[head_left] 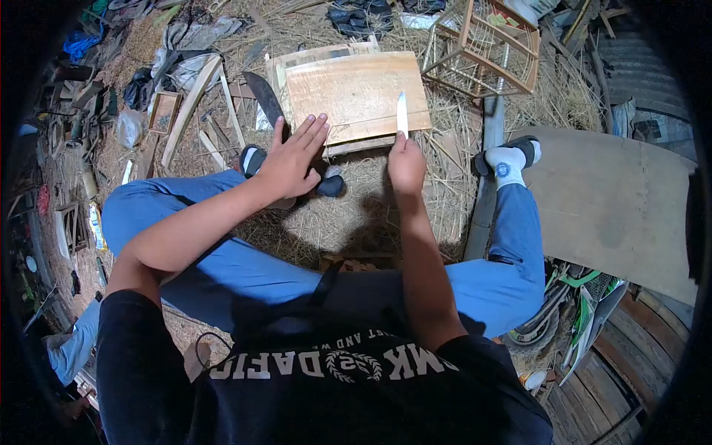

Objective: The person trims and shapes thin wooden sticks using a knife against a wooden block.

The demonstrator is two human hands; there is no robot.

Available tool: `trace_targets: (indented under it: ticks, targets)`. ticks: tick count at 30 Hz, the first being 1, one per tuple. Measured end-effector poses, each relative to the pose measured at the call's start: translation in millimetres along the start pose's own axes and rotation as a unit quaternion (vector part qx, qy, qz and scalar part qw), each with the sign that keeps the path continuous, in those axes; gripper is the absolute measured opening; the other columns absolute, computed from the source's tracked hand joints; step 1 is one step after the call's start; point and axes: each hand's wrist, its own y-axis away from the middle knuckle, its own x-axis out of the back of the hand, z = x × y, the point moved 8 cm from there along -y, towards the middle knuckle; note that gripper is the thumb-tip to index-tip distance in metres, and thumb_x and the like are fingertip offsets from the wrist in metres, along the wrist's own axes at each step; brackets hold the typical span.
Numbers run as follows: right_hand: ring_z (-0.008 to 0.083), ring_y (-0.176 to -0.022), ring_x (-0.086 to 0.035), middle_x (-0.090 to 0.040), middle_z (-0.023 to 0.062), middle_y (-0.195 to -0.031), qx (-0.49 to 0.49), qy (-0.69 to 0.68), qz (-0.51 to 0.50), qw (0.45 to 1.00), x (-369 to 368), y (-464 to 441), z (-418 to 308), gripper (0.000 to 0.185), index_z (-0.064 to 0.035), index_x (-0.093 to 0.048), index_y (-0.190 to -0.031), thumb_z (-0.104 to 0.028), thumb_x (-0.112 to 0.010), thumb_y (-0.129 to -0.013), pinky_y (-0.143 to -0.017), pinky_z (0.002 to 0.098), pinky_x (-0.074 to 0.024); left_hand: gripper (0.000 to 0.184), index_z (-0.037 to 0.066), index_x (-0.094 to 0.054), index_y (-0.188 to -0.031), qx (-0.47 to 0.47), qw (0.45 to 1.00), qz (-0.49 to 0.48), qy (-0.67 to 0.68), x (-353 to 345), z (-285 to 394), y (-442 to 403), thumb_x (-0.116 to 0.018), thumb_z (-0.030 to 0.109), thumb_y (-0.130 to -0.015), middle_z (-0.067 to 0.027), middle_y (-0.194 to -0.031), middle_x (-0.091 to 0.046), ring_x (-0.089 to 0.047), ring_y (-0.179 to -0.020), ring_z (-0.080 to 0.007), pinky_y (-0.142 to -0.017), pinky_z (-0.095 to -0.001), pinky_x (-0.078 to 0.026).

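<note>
A light wooden board lies in front of me, with more wood showing under its far and near edges. My right hand is closed around the handle of a knife. The pale, pointed blade aims away from me across the board's right part. My left hand is open, fingers stretched out, with the fingertips at the board's near left corner. Beside that hand, a wide dark machete blade runs along the board's left side. Its lower part is hidden behind the hand, and I cannot tell whether they touch.
A wooden rack with thin rods stands beyond the board on the right. A flat brown sheet lies at right, near a green and white motorbike. Wood strips and a small wooden frame lie on the straw-covered ground.
</note>
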Motion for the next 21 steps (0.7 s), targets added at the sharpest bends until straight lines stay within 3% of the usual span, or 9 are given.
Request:
trace_targets:
  ticks: [8, 11, 17, 21]
  targets:
    - [0.0548, -0.091, -0.068, -0.072, 0.0304, -0.094, 0.005, -0.035, -0.079, 0.996, -37.1, 49.5, -43.7, 0.051, -0.0004, -0.072, -0.096, -0.043, -0.048, -0.109, -0.083, 0.0618, -0.0534, 0.093, 0.022, -0.034, -0.167, 0.041, 0.999, 0.009, 0.001, 11.1, -3.6, 0.4, -0.070, 0.021, -0.081, -0.0209, -0.176, -0.014, -0.020, -0.162, -0.0402, -0.124, -0.0735, -0.015]
    - [0.0542, -0.095, -0.067, -0.072, 0.0297, -0.097, 0.021, -0.037, -0.153, 0.987, -50.4, 57.3, -57.3, 0.051, -0.0020, -0.073, -0.098, -0.045, -0.049, -0.109, -0.085, 0.0609, -0.0536, 0.089, 0.021, -0.038, -0.165, 0.037, 0.999, 0.029, -0.026, 13.8, -3.6, 2.3, -0.072, 0.024, -0.082, -0.0232, -0.174, -0.019, -0.022, -0.161, -0.0390, -0.124, -0.0720, -0.016]
    - [0.0539, -0.090, -0.067, -0.071, 0.0296, -0.093, 0.011, -0.034, -0.042, 0.998, 5.7, -1.1, -8.0, 0.050, -0.0004, -0.073, -0.097, -0.041, -0.047, -0.110, -0.079, 0.0605, -0.0524, 0.093, 0.022, -0.033, -0.167, 0.021, 0.999, 0.019, -0.040, 12.7, -3.8, 2.8, -0.071, 0.021, -0.082, -0.0187, -0.176, -0.018, -0.021, -0.162, -0.0383, -0.123, -0.0734, -0.016]
    - [0.0539, -0.088, -0.067, -0.071, 0.0306, -0.091, -0.005, -0.010, -0.022, 1.000, 25.9, -18.4, 10.2, 0.053, 0.0017, -0.073, -0.095, -0.041, -0.046, -0.110, -0.078, 0.0611, -0.0515, 0.092, 0.019, -0.034, -0.166, 0.013, 0.999, 0.012, -0.039, 10.1, -1.2, 3.5, -0.071, 0.021, -0.082, -0.0156, -0.176, -0.020, -0.023, -0.162, -0.0360, -0.124, -0.0725, -0.018]
